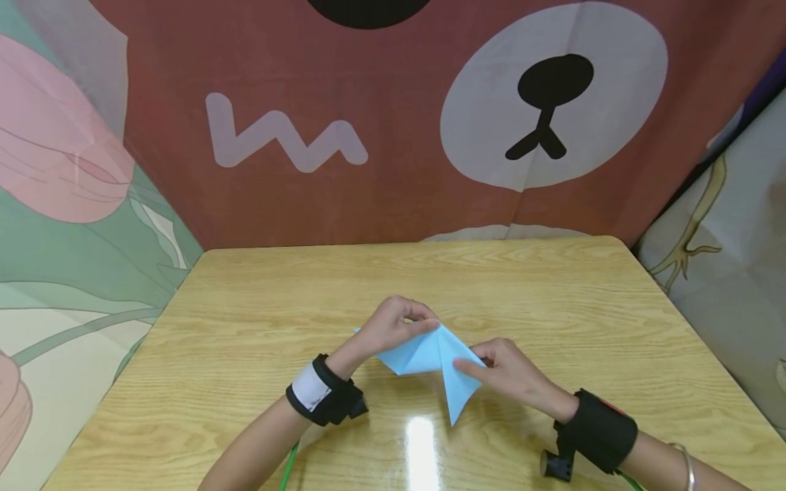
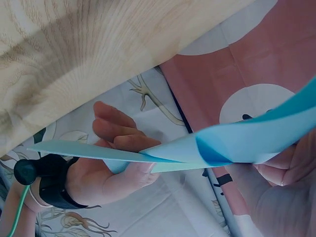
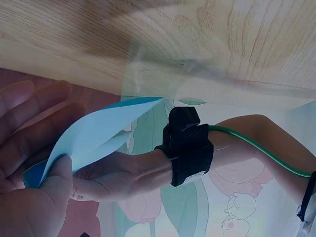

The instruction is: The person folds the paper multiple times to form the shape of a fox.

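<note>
- A wooden table [image 1: 270, 293], light yellow-brown, its wavy grain running mostly from side to side.
- Its two far corners are rounded; the side edges spread apart toward the person.
- A bright streak of reflected light [image 1: 421, 450] on the glossy top, toward the near side.
- Soft shadow [image 3: 103, 42] on the wood.

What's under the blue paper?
The wooden table is below the blue paper, and fingers of the right hand reach behind it. In the head view, the paper covers some fingertips and a patch of table, so I can't tell whether anything lies there.
</note>
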Available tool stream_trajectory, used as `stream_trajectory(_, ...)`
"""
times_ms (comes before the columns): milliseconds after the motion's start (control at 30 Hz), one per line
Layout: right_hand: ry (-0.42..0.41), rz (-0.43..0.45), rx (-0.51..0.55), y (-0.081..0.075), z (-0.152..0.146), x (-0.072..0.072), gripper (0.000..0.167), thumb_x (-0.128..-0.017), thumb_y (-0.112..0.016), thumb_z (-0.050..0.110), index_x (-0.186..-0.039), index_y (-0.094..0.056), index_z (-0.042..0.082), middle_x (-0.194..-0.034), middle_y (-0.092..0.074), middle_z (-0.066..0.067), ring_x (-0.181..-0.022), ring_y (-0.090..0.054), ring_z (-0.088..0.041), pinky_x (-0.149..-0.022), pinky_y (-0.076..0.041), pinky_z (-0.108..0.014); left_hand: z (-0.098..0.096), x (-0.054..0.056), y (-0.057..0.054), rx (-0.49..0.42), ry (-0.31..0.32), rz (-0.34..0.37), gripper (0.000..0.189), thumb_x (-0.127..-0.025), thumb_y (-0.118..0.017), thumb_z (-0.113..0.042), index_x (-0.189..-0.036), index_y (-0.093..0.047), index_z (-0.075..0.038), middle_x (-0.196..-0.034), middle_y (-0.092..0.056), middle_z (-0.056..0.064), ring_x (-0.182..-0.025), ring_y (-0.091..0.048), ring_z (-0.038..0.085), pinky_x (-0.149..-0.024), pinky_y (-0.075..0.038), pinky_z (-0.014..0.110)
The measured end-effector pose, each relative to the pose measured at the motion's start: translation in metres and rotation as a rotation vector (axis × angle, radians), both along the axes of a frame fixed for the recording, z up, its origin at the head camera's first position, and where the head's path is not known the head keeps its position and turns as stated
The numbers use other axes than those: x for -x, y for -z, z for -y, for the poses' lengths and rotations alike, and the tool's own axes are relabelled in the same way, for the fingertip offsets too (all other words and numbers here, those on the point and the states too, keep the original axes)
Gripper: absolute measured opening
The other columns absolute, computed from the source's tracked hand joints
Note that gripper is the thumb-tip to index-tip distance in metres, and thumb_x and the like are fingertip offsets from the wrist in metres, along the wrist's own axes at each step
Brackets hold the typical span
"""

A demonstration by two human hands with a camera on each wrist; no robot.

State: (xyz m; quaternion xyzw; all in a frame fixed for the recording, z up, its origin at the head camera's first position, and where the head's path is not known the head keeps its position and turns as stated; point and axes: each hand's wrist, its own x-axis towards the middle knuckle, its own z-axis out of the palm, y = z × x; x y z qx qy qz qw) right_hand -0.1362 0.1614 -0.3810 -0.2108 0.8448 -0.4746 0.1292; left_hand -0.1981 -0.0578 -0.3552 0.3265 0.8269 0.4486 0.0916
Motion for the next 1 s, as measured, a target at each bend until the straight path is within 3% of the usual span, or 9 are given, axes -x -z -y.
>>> stream_trajectory(233,-0.014,0.016,0.006,0.0031,-0.0009,0.0014,0.037,-0.093,-0.056,0.028,-0.065,-0.059,0.005,-0.049,-0.026,0.009,-0.043,-0.017,-0.002,-0.044,-0.018,-0.018,-0.0009,0.0011,0.0029,-0.014,0.020,0.009,0.019,-0.091,-0.060,-0.017,-0.086,-0.073,-0.004,-0.084,-0.071,0.007,-0.067,-0.055,0.002,-0.058,-0.044,0.016)
stream_trajectory(300,-0.011,0.020,0.007,0.0031,-0.0010,0.0019,0.036,-0.093,-0.057,0.029,-0.066,-0.061,0.005,-0.048,-0.029,0.009,-0.042,-0.018,-0.002,-0.043,-0.019,-0.018,-0.0008,0.0017,0.0032,-0.018,0.020,0.013,0.019,-0.091,-0.059,-0.017,-0.087,-0.073,-0.004,-0.085,-0.071,0.007,-0.067,-0.056,0.002,-0.058,-0.044,0.016)
stream_trajectory(367,-0.013,0.026,0.012,0.0031,-0.0014,0.0026,0.034,-0.093,-0.056,0.029,-0.070,-0.065,0.006,-0.046,-0.042,0.003,-0.042,-0.024,-0.001,-0.043,-0.022,-0.017,-0.0009,0.0022,0.0031,-0.023,0.015,0.017,0.019,-0.091,-0.059,-0.016,-0.087,-0.073,-0.004,-0.086,-0.072,0.007,-0.068,-0.056,0.002,-0.059,-0.045,0.016)
stream_trajectory(500,-0.025,0.050,0.047,0.0024,-0.0030,0.0032,0.030,-0.093,-0.056,0.026,-0.079,-0.069,0.004,-0.061,-0.065,-0.007,-0.049,-0.055,-0.009,-0.048,-0.045,-0.023,-0.0012,0.0024,0.0014,-0.021,0.013,0.024,0.019,-0.092,-0.059,-0.015,-0.089,-0.073,-0.002,-0.087,-0.072,0.011,-0.067,-0.055,0.002,-0.057,-0.044,0.015)
stream_trajectory(600,-0.027,0.071,0.078,0.0011,-0.0034,0.0022,0.028,-0.093,-0.056,0.023,-0.083,-0.070,0.001,-0.068,-0.069,-0.008,-0.062,-0.066,-0.019,-0.059,-0.055,-0.033,-0.0011,0.0029,0.0014,-0.019,0.018,0.019,0.020,-0.092,-0.059,-0.015,-0.090,-0.073,-0.001,-0.086,-0.071,0.012,-0.066,-0.055,0.002,-0.057,-0.043,0.014)
stream_trajectory(833,-0.024,0.063,0.075,0.0009,-0.0042,0.0006,0.029,-0.093,-0.057,0.024,-0.088,-0.070,-0.001,-0.072,-0.070,-0.008,-0.062,-0.066,-0.015,-0.059,-0.055,-0.037,0.0006,0.0044,0.0021,-0.029,0.034,0.006,0.020,-0.091,-0.059,-0.017,-0.089,-0.073,-0.003,-0.085,-0.072,0.010,-0.066,-0.056,0.003,-0.058,-0.044,0.015)
stream_trajectory(1000,-0.006,0.036,0.037,0.0021,-0.0060,-0.0004,0.027,-0.092,-0.058,0.028,-0.088,-0.070,0.003,-0.072,-0.070,-0.005,-0.064,-0.066,-0.022,-0.059,-0.054,-0.038,0.0015,0.0039,-0.0003,-0.029,0.025,0.005,0.020,-0.091,-0.059,-0.017,-0.089,-0.073,-0.004,-0.086,-0.072,0.009,-0.068,-0.057,0.003,-0.060,-0.043,0.015)
